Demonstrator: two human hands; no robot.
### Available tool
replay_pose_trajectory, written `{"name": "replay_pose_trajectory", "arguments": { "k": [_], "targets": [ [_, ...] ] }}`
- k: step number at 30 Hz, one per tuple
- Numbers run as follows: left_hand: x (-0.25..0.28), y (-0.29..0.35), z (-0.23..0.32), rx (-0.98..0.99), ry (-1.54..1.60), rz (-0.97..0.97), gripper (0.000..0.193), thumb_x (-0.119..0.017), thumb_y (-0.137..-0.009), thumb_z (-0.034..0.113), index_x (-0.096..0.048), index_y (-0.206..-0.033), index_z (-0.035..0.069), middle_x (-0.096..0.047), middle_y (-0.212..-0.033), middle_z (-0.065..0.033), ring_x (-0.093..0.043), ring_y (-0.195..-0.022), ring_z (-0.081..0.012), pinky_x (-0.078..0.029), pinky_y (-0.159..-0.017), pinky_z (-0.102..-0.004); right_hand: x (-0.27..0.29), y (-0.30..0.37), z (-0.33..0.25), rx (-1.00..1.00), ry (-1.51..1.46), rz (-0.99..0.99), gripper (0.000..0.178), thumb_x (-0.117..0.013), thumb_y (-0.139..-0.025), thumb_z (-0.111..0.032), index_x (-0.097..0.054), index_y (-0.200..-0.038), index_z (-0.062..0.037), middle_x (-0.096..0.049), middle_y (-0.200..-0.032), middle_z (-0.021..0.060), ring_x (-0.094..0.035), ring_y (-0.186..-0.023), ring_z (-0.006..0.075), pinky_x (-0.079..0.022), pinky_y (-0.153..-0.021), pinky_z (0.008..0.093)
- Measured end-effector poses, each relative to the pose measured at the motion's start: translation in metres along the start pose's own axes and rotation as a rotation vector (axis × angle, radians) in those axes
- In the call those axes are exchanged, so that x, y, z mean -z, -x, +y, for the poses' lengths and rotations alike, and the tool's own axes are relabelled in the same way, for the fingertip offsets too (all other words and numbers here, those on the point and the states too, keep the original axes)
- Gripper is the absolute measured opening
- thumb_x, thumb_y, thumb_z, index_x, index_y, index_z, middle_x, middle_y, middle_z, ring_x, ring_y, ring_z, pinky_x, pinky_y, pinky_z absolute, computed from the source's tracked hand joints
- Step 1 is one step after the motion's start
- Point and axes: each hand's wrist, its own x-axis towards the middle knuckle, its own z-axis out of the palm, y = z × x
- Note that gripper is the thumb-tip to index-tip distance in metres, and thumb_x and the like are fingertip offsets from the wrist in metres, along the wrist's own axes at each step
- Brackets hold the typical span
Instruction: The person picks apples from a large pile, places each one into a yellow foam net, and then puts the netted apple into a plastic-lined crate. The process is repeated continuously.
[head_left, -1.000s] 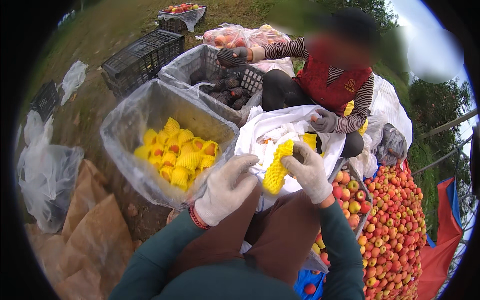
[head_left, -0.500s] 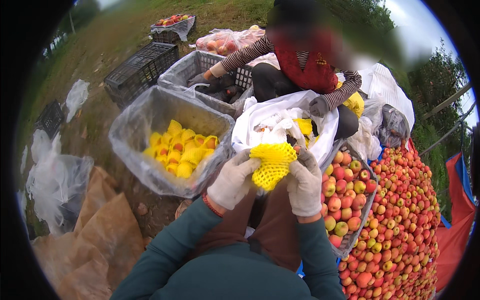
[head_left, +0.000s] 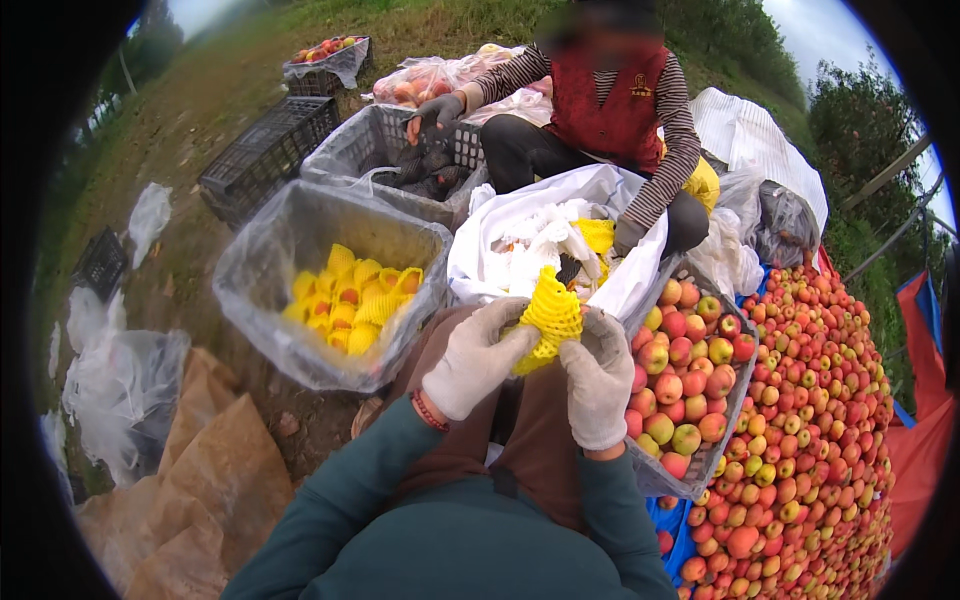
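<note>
"Near the centre of the frame, above the knees, how do the two hands stand?"

"The left hand [head_left: 470, 365], in a pale glove, is closed with thumb and fingers on the left edge of a yellow foam net [head_left: 553, 318]. The right hand [head_left: 603, 385], gloved in the same way, grips the net at its right side. So the net is held up between both; whether an apple sits inside, I cannot tell."

"What is just beyond them?"

"Just above the hands lies an open white sack [head_left: 474, 250], with white netting [head_left: 540, 240] and some yellow pieces. On its left is a lined crate [head_left: 240, 270], where many yellow-netted fruits [head_left: 350, 300] lie together."

"And how far along is the work, in your judgement?"

"One part seems done, because those fruits already wear their nets, although they fill only the lower part of the crate. The net between the hands is not there yet. Much seems left: the bare apples [head_left: 690, 380] in the grey crate [head_left: 688, 484], right of the hands, and the big heap [head_left: 800, 420] at lower right."

"Who is farther away?"

"At upper centre sits a co-worker [head_left: 610, 95] in a red vest, with one gloved hand [head_left: 435, 115] over another crate [head_left: 345, 150] of dark-wrapped things [head_left: 430, 165]."
</note>
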Motion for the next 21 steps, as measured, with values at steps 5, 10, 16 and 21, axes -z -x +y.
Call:
{"name": "replay_pose_trajectory", "arguments": {
  "k": [5,10,16,21],
  "targets": [
    [0.002,0.0,0.003,0.287,0.735,-0.139,0.041,-0.053,-0.089,0.009,-0.041,-0.127,-0.001,-0.051,-0.12,-0.0113,-0.052,-0.11,-0.0202,-0.041,-0.096,-0.0325,0.002,0.003,-0.011,-0.138,-0.204,0.037,0.035,-0.049,-0.083,0.003,-0.049,-0.118,-0.0018,-0.055,-0.112,0.0092,-0.056,-0.101,0.0206,-0.048,-0.084,0.0318],
    [0.009,0.002,-0.002,0.273,1.001,-0.239,0.041,-0.052,-0.09,0.015,-0.041,-0.129,0.005,-0.051,-0.12,-0.0111,-0.054,-0.107,-0.0202,-0.044,-0.092,-0.0364,0.015,-0.004,-0.015,0.027,-0.19,0.073,0.024,-0.05,-0.086,0.003,-0.054,-0.11,0.0,-0.06,-0.101,0.0101,-0.058,-0.081,0.0158,-0.05,-0.073,0.0285],
    [0.014,0.015,-0.009,0.348,1.078,-0.517,0.037,-0.053,-0.091,0.022,-0.045,-0.124,0.007,-0.056,-0.109,-0.008,-0.058,-0.092,-0.016,-0.047,-0.079,-0.031,0.012,-0.006,-0.008,-0.066,0.106,-0.064,0.028,-0.052,-0.086,0.002,-0.053,-0.114,0.0041,-0.057,-0.111,0.0099,-0.057,-0.096,0.0156,-0.048,-0.081,0.0271],
    [0.01,0.024,0.002,0.357,0.746,-0.417,0.034,-0.054,-0.091,0.022,-0.049,-0.119,0.004,-0.059,-0.102,-0.0056,-0.058,-0.089,-0.0123,-0.047,-0.077,-0.0267,-0.002,0.0,-0.019,-0.259,0.058,-0.275,0.033,-0.05,-0.089,-0.002,-0.048,-0.121,0.0053,-0.057,-0.108,0.0082,-0.055,-0.098,0.014,-0.045,-0.084,0.0247]
  ]
}}
